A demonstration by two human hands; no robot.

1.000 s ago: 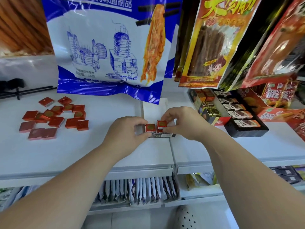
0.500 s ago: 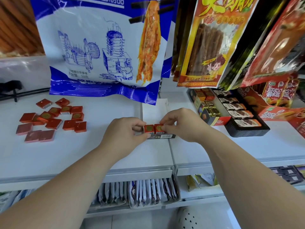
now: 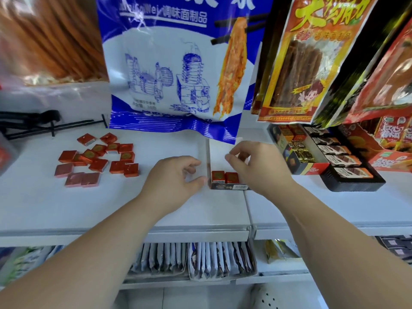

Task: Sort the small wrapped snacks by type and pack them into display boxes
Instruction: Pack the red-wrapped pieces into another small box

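Landmark: narrow open cardboard display box (image 3: pixel 229 186) with a dark printed front wall, lying on the white shelf (image 3: pixel 156 210).
Packed so far: two red foil-wrapped square snacks (image 3: pixel 225 176) sit side by side, touching, at the box's near end; the floor of the box behind them is bare white.
Loose stock: a heap of matching red foil squares (image 3: pixel 98 159) lies well to the left of the box, some overlapping.
Left hand (image 3: pixel 176 175): just left of the box, fingers loosely curled, holding nothing; the thumb tip is close to the box's left wall (contact cannot be told).
Right hand (image 3: pixel 256 166): over the box's right side, fingers bent and relaxed above the two snacks, nothing pinched.
Handling, as a judgement: each piece is probably light and firm, with slick foil that creases easily; pinch it by two opposite edges, not by the flat face.
Next need: likely another square from the heap, set snug behind the pair.
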